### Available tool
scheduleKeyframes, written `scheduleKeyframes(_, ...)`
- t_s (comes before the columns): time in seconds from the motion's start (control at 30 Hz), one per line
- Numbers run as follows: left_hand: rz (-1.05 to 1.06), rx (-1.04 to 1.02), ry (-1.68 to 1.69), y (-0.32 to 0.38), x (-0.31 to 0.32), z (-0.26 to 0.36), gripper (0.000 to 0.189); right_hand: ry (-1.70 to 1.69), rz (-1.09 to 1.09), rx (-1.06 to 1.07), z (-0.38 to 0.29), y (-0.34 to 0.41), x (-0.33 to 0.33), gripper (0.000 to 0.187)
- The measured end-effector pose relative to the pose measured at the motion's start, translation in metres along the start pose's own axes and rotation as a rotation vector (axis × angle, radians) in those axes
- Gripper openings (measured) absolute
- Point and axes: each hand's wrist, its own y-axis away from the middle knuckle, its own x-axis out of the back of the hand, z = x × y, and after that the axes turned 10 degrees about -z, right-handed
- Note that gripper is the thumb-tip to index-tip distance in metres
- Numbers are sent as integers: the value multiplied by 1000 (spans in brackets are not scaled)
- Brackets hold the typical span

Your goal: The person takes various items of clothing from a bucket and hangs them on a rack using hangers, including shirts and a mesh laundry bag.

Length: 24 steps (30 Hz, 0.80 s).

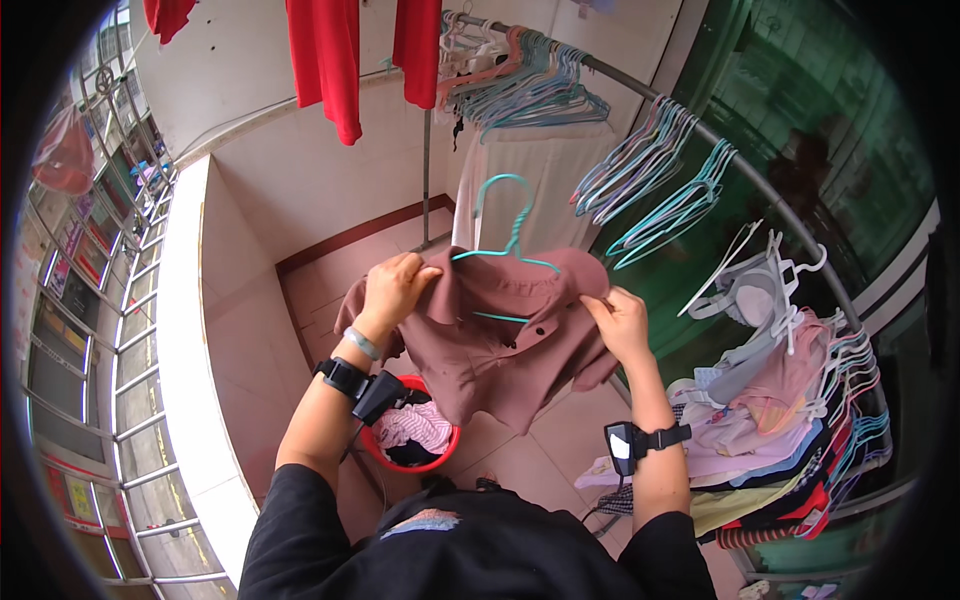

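A dusty-rose collared shirt point(480, 360) with dark buttons hangs between my hands on a turquoise wire hanger point(516, 225). The hanger's twisted neck and hook rise up through the collar opening, and part of its lower bar shows inside the neck. My left hand point(394, 289) pinches the cloth at the collar's left side. On the right, my right hand point(621, 322) grips the collar edge between thumb and fingers. The shirt's hem hangs loose above the tiled floor, partly in front of a red bucket.
Below stands the red bucket point(455, 442) holding striped and dark cloth. A metal rail point(757, 176) curves along the right, carrying several wire hangers point(637, 165) and many hung clothes point(765, 442). Red garments point(326, 67) hang overhead. A white ledge point(196, 375) and barred window point(139, 390) run along the left.
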Motion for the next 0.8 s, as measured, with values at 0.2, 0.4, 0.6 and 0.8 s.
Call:
scheduleKeyframes(0.2, -101, 151, 25, 0, -10, -17, 23, -96, -95, -221, 21, 29, 15, 39)
scheduleKeyframes(0.4, -106, -53, 250, -23, -20, 13, 28, -144, 31, -266, 22, 45, 18, 35)
scheduleKeyframes(0.6, 27, -55, 241, -20, -38, 9, 13, -71, -134, -230, 18, 59, 42, 23)
scheduleKeyframes(0.8, -8, -265, 209, -25, -57, 37, 16, 40, -324, -221, -11, 40, 39, 43)
